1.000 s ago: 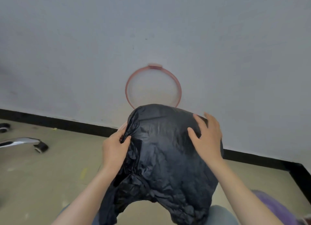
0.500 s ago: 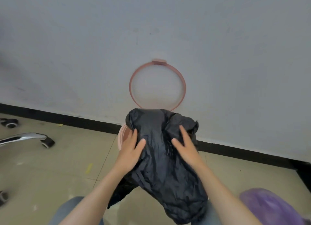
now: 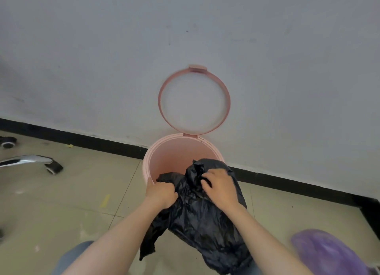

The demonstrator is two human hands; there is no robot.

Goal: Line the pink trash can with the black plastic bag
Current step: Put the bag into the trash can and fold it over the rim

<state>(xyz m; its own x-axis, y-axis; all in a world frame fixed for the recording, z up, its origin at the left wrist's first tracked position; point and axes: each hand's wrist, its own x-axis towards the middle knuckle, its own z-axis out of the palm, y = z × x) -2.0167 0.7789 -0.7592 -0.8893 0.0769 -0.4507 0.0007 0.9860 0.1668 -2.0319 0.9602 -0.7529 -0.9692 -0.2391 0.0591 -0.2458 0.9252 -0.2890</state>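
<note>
L hand (image 3: 161,194) is clenched on the black plastic bag (image 3: 205,217) at the near rim of the pink trash can (image 3: 176,151); R hand (image 3: 221,185) grips bunched film. Bag's still outside mostly. Next: mouth must be opened, pushed in.

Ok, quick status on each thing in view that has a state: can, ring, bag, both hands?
Pink trash can: upright, open, unlined inside.
Retaining ring: flipped up against the wall.
Black plastic bag: crumpled, draped over the near rim, mostly outside.
Left hand: gripping the bag.
Right hand: gripping the bag.
</note>
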